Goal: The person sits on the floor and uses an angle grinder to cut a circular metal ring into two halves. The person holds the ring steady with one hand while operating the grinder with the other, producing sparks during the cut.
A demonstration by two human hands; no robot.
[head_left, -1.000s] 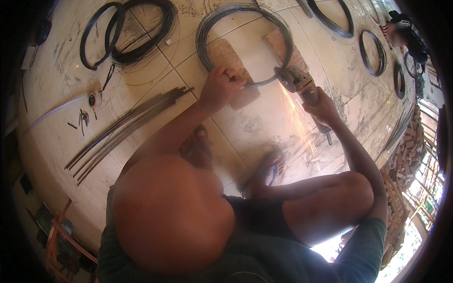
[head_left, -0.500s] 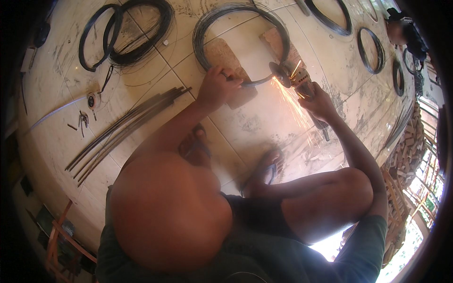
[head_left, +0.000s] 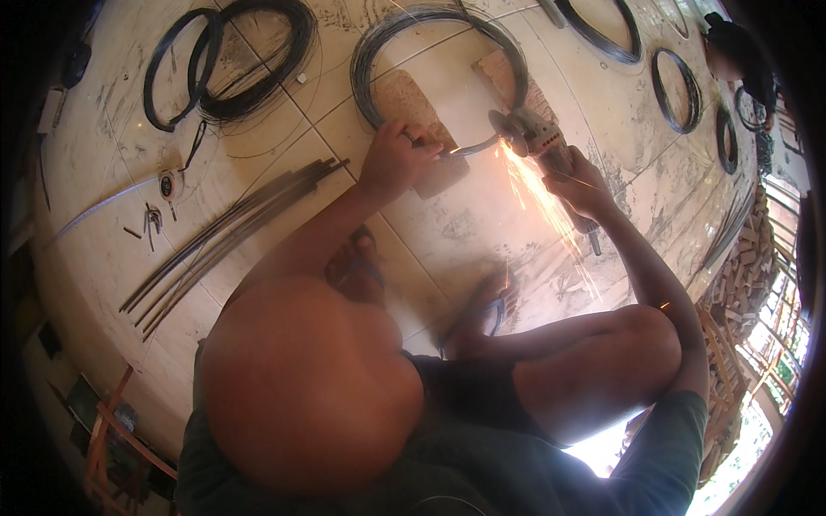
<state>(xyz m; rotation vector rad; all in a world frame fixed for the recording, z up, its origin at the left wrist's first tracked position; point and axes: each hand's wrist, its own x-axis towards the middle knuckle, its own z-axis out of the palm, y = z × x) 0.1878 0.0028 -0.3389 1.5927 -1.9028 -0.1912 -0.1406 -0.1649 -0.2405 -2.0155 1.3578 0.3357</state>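
Note:
A large coil of dark wire (head_left: pixel 368 64) lies on the tiled floor, partly raised on two rough bricks, the left brick (head_left: pixel 404 95) and the right brick (head_left: pixel 497 73). My left hand (head_left: pixel 397 159) is closed around the coil's near left side. An angle grinder (head_left: pixel 551 148) is gripped by its body in my right hand (head_left: pixel 585 185). Its disc (head_left: pixel 503 127) meets the near right part of the coil, and bright sparks (head_left: pixel 538 198) stream down toward my right knee. Where exactly the disc touches the wire is hard to make out.
More wire coils lie at the far left (head_left: pixel 254 107) and the far right (head_left: pixel 675 90). Several long dark rods (head_left: pixel 232 236) rest left of my arm, beside a tape measure (head_left: pixel 169 185) and small metal pieces (head_left: pixel 152 219). Stacked wood (head_left: pixel 748 267) stands at the right; another person (head_left: pixel 744 64) is beyond.
The grinder's head has shifted very slightly and tilted. The spark stream is brighter and longer, reaching farther down and right. My left hand stays in place.

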